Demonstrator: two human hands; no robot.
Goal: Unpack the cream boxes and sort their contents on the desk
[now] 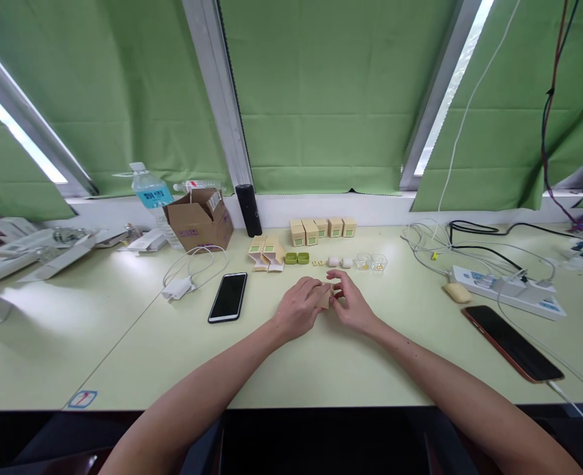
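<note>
So the little kraft box point(325, 301) is right around the middle of the frame, a bit below center, between my two hands. My left hand point(298, 307) curls over its left side, fingers bent and mostly closed around it, and I'd guess that's what steadies it. My right hand point(353, 303) is a looser grip, half curled with the fingers spread and the tips at the box's right edge. Can't tell if it's actually pinching anything; my guess is it's kept loose for fiddly work on that side. Can't honestly call the long axis either, my fingers cover too much. One plain tan face shows in the gap, towards the camera.

Just above my hands there's a line of small stuff, probably sorted by kind so it's easy to grab: two unclosed boxes point(265, 254) with flaps out towards me, green trays point(297, 258), tiny yellow bits point(317, 263), pale rolls point(339, 262) and clear cups point(371, 262). Behind that, five closed boxes point(322, 229) sit in a row, labels facing my way.

Further out on the worktop point(350, 376), a phone point(228, 297) lies left of center, tilted slightly, and another phone point(512, 343) lies diagonally at lower right, below a white power strip point(509, 292). A brown carton point(202, 224) and a water bottle point(153, 194) stand towards the upper left.
</note>
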